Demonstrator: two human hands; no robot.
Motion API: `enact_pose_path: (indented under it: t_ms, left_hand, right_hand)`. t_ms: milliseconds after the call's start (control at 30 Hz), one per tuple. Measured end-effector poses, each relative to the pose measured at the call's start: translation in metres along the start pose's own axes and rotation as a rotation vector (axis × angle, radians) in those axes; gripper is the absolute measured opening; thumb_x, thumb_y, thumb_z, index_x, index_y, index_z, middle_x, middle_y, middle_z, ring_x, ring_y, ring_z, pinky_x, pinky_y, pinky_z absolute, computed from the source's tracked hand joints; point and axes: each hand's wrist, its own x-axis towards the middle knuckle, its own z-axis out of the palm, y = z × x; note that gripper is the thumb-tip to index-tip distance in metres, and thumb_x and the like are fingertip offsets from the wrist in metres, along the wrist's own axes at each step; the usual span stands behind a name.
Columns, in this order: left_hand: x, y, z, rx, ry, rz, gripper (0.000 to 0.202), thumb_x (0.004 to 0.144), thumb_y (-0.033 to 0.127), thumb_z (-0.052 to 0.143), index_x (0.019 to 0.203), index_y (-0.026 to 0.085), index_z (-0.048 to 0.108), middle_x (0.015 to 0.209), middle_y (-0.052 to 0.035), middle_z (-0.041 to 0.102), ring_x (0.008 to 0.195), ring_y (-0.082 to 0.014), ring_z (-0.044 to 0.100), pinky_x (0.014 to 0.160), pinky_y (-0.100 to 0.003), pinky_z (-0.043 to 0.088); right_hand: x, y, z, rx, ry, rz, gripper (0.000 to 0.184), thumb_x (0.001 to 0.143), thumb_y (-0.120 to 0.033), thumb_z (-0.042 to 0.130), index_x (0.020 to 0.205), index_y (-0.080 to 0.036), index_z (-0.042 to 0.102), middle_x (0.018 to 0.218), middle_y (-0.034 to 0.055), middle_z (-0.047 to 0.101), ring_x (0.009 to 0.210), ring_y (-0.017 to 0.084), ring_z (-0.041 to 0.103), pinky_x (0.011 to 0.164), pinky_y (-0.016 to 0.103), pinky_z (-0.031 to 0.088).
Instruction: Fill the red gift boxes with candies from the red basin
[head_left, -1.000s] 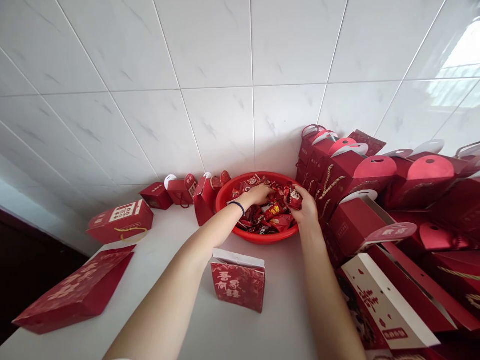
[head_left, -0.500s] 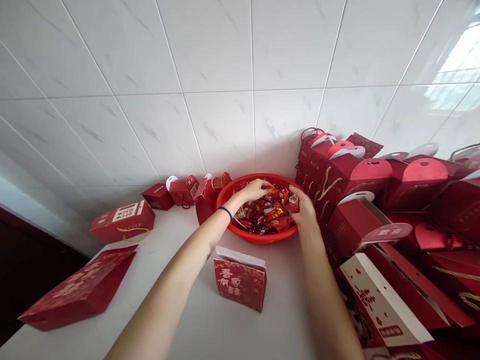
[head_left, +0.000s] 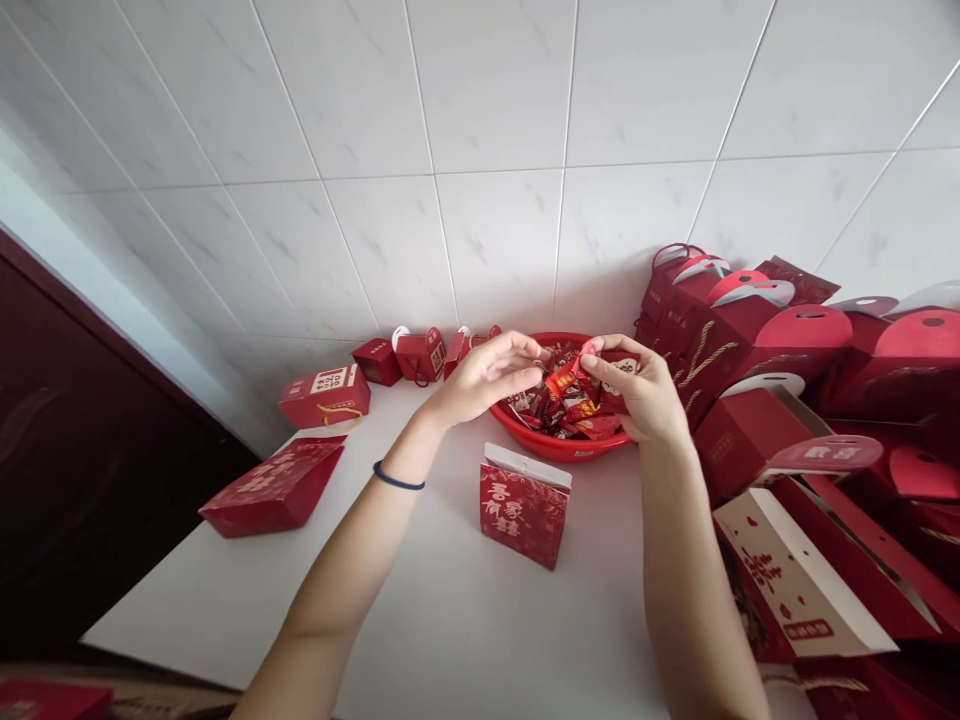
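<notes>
My right hand (head_left: 646,388) is closed over the right side of a red plastic basin (head_left: 517,425). A red-and-orange wrapped candy (head_left: 566,375) is pinched between its thumb and fingertips, and another dark red wrapped candy (head_left: 619,374) shows against the fingers. Just to the left hovers my left hand (head_left: 491,378), its thumb and fingers apart with nothing visible between them. Wrapped candies (head_left: 577,405) in red, brown and yellow fill the basin below. On the table in front stands a red gift bag (head_left: 523,512) with white lettering, its white-lined top open upward.
Red gift boxes and bags (head_left: 757,350) are piled along the right. A few small red boxes (head_left: 420,355) line the wall on the left, with a larger box (head_left: 325,395) and a red bag lying down (head_left: 277,485). The white table (head_left: 420,600) meets a tiled wall (head_left: 495,240).
Both hands have risen out of the candies. My right hand now pinches the red-and-orange candy, and my left hand has drawn away to the left, fingers apart. The view has swung left.
</notes>
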Motion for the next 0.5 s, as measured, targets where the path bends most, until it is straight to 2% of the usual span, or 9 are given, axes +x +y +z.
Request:
enact_pose_path:
  t_ms: [67,133,233,367,500]
  left_hand:
    - [-0.022,0.008,-0.012,0.049,-0.073,-0.003,0.028,0.082,0.041,0.075,0.098,0.019,0.066,0.130,-0.0098,0.066,0.118,-0.0246,0.064,0.101,-0.037,0.050]
    - [-0.040,0.012,-0.021,0.125,-0.171,-0.005,0.019,0.082,0.037,0.075,0.088,0.020,0.072,0.128,-0.0083,0.068,0.122,-0.0260,0.062,0.103,-0.038,0.048]
    - [-0.059,0.008,-0.021,0.249,-0.277,-0.022,0.012,0.086,0.033,0.072,0.085,0.022,0.078,0.121,-0.0069,0.072,0.114,-0.0242,0.067,0.101,-0.036,0.049]
    - [-0.066,-0.007,-0.002,0.347,-0.242,-0.065,0.020,0.091,0.033,0.065,0.095,0.021,0.081,0.102,-0.0063,0.077,0.093,-0.0210,0.071,0.085,-0.031,0.053]
    - [-0.065,-0.018,0.012,0.369,-0.122,-0.126,0.024,0.092,0.036,0.062,0.087,0.019,0.079,0.084,-0.0036,0.076,0.078,-0.0200,0.068,0.071,-0.030,0.049]
  right_hand:
    - [-0.008,-0.009,-0.001,-0.060,-0.034,-0.012,0.035,0.061,-0.037,0.091,0.079,-0.018,0.068,0.059,-0.0045,0.059,0.048,0.006,0.047,0.049,0.020,0.042]
    - [-0.014,-0.015,-0.001,-0.122,-0.079,-0.005,0.034,0.063,-0.038,0.090,0.080,-0.018,0.069,0.063,-0.0030,0.061,0.050,0.007,0.048,0.049,0.021,0.042]
    - [-0.022,-0.021,0.004,-0.212,-0.124,-0.019,0.032,0.067,-0.038,0.088,0.082,-0.017,0.070,0.070,-0.0007,0.064,0.054,0.008,0.051,0.052,0.021,0.043]
    - [-0.032,-0.027,0.016,-0.301,-0.173,-0.075,0.026,0.072,-0.037,0.085,0.083,-0.017,0.071,0.080,0.0016,0.068,0.067,0.012,0.059,0.062,0.023,0.048]
    - [-0.037,-0.027,0.025,-0.441,-0.185,-0.135,0.021,0.075,-0.035,0.081,0.084,-0.019,0.072,0.085,0.0026,0.069,0.076,0.015,0.061,0.068,0.025,0.049]
